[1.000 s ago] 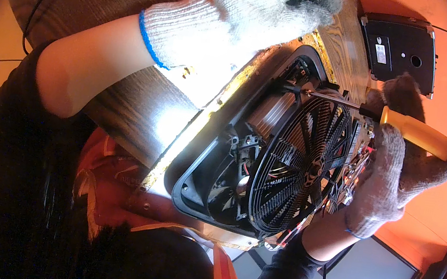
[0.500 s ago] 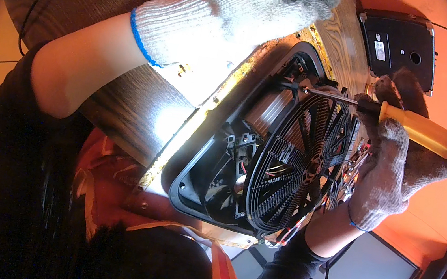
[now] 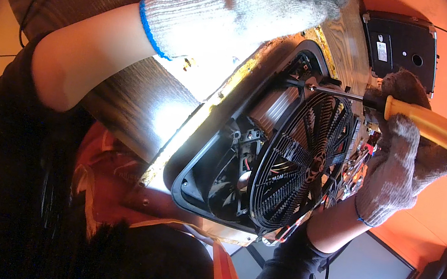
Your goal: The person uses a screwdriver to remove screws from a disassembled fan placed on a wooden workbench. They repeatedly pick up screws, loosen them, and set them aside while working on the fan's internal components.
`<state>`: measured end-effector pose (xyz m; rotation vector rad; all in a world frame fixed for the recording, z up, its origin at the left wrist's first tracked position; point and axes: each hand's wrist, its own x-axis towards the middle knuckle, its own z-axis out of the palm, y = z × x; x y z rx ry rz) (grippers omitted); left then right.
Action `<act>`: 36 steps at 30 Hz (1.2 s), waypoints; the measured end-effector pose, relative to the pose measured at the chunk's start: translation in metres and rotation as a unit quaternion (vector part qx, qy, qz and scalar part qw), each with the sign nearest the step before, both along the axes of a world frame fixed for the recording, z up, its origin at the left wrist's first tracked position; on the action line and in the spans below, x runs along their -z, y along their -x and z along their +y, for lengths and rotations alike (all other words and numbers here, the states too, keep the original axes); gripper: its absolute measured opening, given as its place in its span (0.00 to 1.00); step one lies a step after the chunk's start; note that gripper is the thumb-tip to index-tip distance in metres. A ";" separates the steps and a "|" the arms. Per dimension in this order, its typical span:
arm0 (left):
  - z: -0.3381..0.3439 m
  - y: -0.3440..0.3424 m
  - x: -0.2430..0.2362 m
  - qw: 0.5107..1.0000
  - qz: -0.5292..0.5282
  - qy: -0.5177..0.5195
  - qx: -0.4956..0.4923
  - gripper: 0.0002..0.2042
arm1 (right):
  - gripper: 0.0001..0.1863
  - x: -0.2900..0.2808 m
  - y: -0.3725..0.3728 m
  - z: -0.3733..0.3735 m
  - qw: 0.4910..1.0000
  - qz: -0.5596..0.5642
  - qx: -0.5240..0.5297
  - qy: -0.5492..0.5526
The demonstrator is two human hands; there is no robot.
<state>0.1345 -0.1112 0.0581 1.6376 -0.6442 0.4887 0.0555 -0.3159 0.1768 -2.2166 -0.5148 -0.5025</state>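
My right hand [image 3: 400,164], in a grey-stained knit glove, grips the yellow handle of a screwdriver [image 3: 423,123]. The screwdriver lies nearly level, its shaft pointing left, and its tip meets a small fastener at the upper edge of a round black fan [image 3: 317,163]. That fan stands tilted over the opening of a black housing [image 3: 186,183], where metal fins and a second fan show. My left hand [image 3: 248,6], gloved in white with a blue cuff, is closed above the housing's far end; whatever its fingers hold is hidden.
A rusty, yellowish metal edge [image 3: 215,99] runs along the housing's left side. Beneath lies a dark wood-grain table [image 3: 132,101]. Loose wires [image 3: 346,182] hang right of the fan. A black box [image 3: 399,50] stands at the far right, and a grey panel [image 3: 367,274] at lower right.
The fingers of my right hand have curled in closer around the screwdriver handle, and the hand has shifted slightly right. The tip remains at the fan's upper edge. My left hand stays closed.
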 end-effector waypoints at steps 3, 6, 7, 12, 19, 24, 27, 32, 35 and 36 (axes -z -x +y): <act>0.000 0.001 0.000 0.998 0.066 0.021 0.009 0.09 | 0.42 0.007 0.010 0.010 0.996 -0.035 0.082 -0.003; 0.001 0.005 -0.002 0.995 0.095 0.017 0.013 0.10 | 0.42 0.016 0.016 0.014 0.990 -0.098 0.102 0.023; 0.003 0.008 -0.002 0.997 0.080 0.017 0.013 0.10 | 0.42 0.014 0.016 0.013 0.989 -0.118 0.070 0.054; 0.007 0.022 -0.004 0.997 0.073 -0.010 -0.024 0.12 | 0.40 0.001 0.006 0.004 0.994 -0.091 0.034 0.051; -0.009 0.005 -0.005 0.995 0.091 0.039 0.012 0.11 | 0.37 0.012 0.009 0.024 0.971 -0.132 0.198 0.018; -0.010 0.005 -0.001 0.988 0.115 0.083 0.064 0.10 | 0.35 0.015 0.020 0.025 0.976 -0.100 0.191 -0.001; -0.014 0.007 -0.003 0.986 0.128 0.099 0.038 0.09 | 0.34 -0.001 0.006 0.005 0.996 -0.028 0.081 -0.001; -0.013 0.009 -0.004 0.997 0.074 0.034 -0.005 0.11 | 0.34 -0.017 -0.009 -0.029 0.995 0.054 -0.076 -0.041; -0.008 0.002 -0.002 0.998 0.066 0.018 0.008 0.11 | 0.33 -0.014 -0.008 -0.032 0.988 0.049 -0.131 -0.065; -0.007 0.000 -0.002 0.998 0.066 0.016 0.008 0.11 | 0.32 -0.012 -0.006 -0.030 0.993 0.035 -0.096 -0.066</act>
